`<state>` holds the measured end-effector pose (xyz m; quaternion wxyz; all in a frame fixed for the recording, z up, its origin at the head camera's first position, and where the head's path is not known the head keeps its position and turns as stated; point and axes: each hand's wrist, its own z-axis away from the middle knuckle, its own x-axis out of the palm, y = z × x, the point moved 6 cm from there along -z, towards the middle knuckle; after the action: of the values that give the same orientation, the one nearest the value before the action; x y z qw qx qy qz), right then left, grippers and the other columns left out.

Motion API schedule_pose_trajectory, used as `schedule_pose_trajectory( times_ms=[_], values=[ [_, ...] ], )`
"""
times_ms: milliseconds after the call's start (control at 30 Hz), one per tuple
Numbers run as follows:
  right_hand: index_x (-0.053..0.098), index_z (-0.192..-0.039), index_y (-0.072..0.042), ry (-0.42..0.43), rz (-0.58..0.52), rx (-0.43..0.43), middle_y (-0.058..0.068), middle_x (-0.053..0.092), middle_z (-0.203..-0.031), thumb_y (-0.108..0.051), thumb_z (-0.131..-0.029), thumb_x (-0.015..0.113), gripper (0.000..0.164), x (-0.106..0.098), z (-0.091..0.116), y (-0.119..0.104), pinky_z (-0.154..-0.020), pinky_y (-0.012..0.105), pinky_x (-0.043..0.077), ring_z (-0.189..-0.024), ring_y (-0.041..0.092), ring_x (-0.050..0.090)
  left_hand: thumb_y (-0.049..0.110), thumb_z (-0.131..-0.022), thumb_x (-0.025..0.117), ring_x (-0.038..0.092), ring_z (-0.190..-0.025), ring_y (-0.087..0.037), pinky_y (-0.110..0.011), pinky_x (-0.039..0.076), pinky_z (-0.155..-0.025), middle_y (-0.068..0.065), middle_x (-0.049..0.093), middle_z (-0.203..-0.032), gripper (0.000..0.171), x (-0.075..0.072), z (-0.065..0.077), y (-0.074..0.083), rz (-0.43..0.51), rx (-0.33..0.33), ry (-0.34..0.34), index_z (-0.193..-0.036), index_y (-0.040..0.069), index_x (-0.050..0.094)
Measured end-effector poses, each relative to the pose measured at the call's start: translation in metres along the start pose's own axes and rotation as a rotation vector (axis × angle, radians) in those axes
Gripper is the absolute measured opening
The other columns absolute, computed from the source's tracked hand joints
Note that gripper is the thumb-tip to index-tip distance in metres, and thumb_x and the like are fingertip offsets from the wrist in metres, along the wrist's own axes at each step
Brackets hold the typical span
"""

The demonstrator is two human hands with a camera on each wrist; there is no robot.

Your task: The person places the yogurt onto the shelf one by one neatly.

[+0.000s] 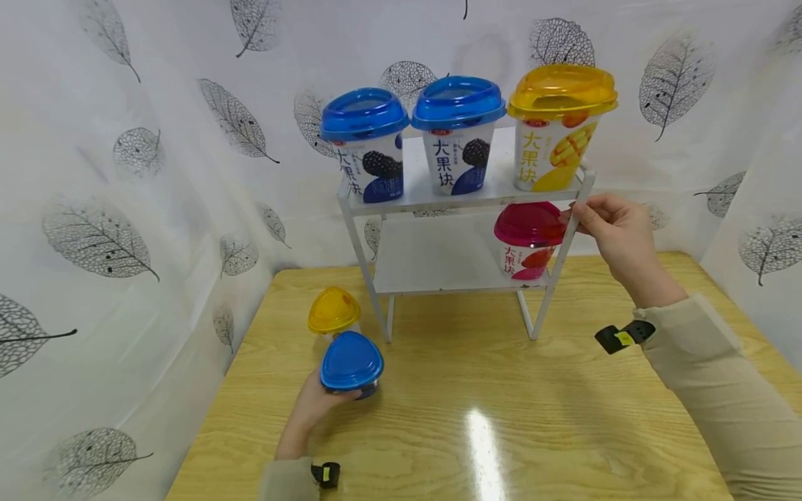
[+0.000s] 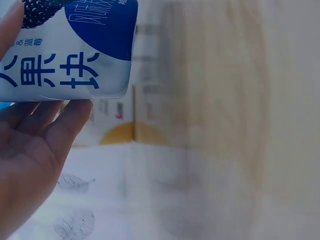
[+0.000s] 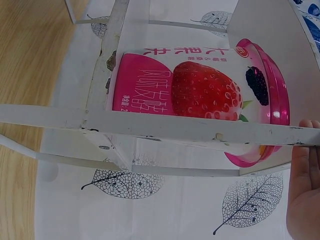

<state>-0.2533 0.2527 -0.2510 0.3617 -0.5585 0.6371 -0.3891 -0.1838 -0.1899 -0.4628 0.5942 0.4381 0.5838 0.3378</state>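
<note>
My left hand grips a blue-lidded yogurt cup over the left part of the table. The left wrist view shows the blackberry label on this cup, with my left hand's fingers against its side. Close behind it stands a yellow-lidded yogurt cup, partly hidden. My right hand holds the right front post of a white two-tier rack, its fingertips at the post. Beside that post, a pink-lidded strawberry yogurt cup stands on the lower shelf.
On the top shelf stand two blue-lidded cups and a yellow-lidded cup. The rack's legs rest on a wooden table. Leaf-patterned white sheeting encloses the table's back and sides.
</note>
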Motion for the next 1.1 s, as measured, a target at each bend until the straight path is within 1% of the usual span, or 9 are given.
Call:
schedule_pose_trajectory(
  times_ms=[167, 300, 400, 533, 700, 833, 900, 1033, 1100],
  values=[
    [0.065, -0.086, -0.004, -0.018, -0.074, -0.016, -0.002, 0.066, -0.078, -0.010, -0.084, 0.058, 0.009, 0.001, 0.000, -0.001, -0.068, 0.013, 0.046, -0.071, 0.008, 0.060, 0.008, -0.065, 0.079, 0.045, -0.111, -0.034, -0.051, 0.035, -0.090, -0.019, 0.048, -0.123, 0.077, 0.010, -0.002, 0.024, -0.015, 0.104, 0.001, -0.129, 0.002, 0.038],
    [0.065, -0.086, -0.003, -0.038, -0.129, -0.035, 0.000, 0.066, -0.078, -0.006, -0.084, 0.057, 0.009, 0.002, 0.000, -0.002, -0.069, 0.014, 0.046, -0.071, 0.010, 0.061, 0.002, -0.062, 0.079, 0.046, -0.109, -0.036, -0.052, 0.036, -0.088, -0.020, 0.049, -0.121, 0.075, 0.018, -0.002, 0.060, -0.024, 0.162, 0.000, -0.127, -0.001, 0.040],
    [0.065, -0.086, -0.004, -0.031, -0.122, -0.037, -0.001, 0.066, -0.078, -0.007, -0.084, 0.057, 0.009, 0.001, 0.000, -0.002, -0.069, 0.014, 0.046, -0.071, 0.009, 0.061, -0.001, -0.061, 0.078, 0.044, -0.111, -0.038, -0.053, 0.035, -0.089, -0.022, 0.047, -0.123, 0.079, 0.024, -0.002, 0.090, -0.033, 0.208, -0.016, -0.129, -0.003, 0.037],
    [0.065, -0.085, -0.004, -0.010, -0.085, -0.025, -0.002, 0.065, -0.077, -0.009, -0.084, 0.058, 0.009, 0.000, 0.001, -0.002, -0.068, 0.013, 0.046, -0.071, 0.008, 0.060, 0.002, -0.063, 0.079, 0.042, -0.115, -0.033, -0.051, 0.034, -0.091, -0.017, 0.044, -0.127, 0.083, 0.034, -0.008, 0.116, -0.032, 0.242, -0.046, -0.133, 0.002, 0.034],
    [0.064, -0.087, -0.001, -0.014, -0.086, -0.028, -0.002, 0.066, -0.077, -0.009, -0.084, 0.057, 0.010, 0.000, 0.001, -0.003, -0.068, 0.014, 0.046, -0.071, 0.008, 0.061, 0.003, -0.065, 0.078, 0.043, -0.115, -0.028, -0.047, 0.034, -0.092, -0.014, 0.046, -0.127, 0.079, 0.045, -0.019, 0.150, 0.008, 0.339, -0.085, -0.132, 0.004, 0.036],
    [0.065, -0.085, -0.005, -0.001, -0.051, -0.012, -0.003, 0.065, -0.077, -0.010, -0.084, 0.058, 0.009, 0.000, 0.001, -0.001, -0.067, 0.013, 0.046, -0.070, 0.007, 0.060, 0.003, -0.065, 0.077, 0.044, -0.113, -0.029, -0.046, 0.035, -0.092, -0.015, 0.048, -0.124, 0.075, 0.051, -0.027, 0.174, 0.012, 0.412, -0.061, -0.129, 0.002, 0.038],
    [0.066, -0.085, -0.006, -0.007, -0.067, -0.014, -0.003, 0.066, -0.077, -0.010, -0.084, 0.058, 0.009, 0.001, 0.001, -0.001, -0.067, 0.014, 0.046, -0.070, 0.008, 0.061, 0.004, -0.065, 0.078, 0.045, -0.113, -0.028, -0.045, 0.035, -0.092, -0.014, 0.049, -0.124, 0.074, 0.053, -0.033, 0.179, 0.008, 0.434, -0.029, -0.129, 0.003, 0.040],
    [0.065, -0.085, -0.003, -0.024, -0.127, -0.028, 0.000, 0.066, -0.077, -0.008, -0.084, 0.057, 0.009, 0.003, 0.001, -0.001, -0.069, 0.015, 0.047, -0.071, 0.009, 0.062, 0.011, -0.066, 0.079, 0.044, -0.114, -0.023, -0.042, 0.035, -0.093, -0.009, 0.048, -0.125, 0.075, 0.058, -0.051, 0.180, -0.014, 0.462, 0.056, -0.130, 0.007, 0.039],
    [0.065, -0.085, -0.004, -0.021, -0.117, -0.026, 0.000, 0.066, -0.077, -0.008, -0.084, 0.058, 0.009, 0.003, 0.001, -0.001, -0.069, 0.015, 0.047, -0.071, 0.009, 0.062, 0.015, -0.066, 0.079, 0.043, -0.115, -0.020, -0.040, 0.035, -0.093, -0.006, 0.047, -0.126, 0.077, 0.061, -0.061, 0.178, -0.017, 0.464, 0.099, -0.131, 0.009, 0.038]
  ],
)
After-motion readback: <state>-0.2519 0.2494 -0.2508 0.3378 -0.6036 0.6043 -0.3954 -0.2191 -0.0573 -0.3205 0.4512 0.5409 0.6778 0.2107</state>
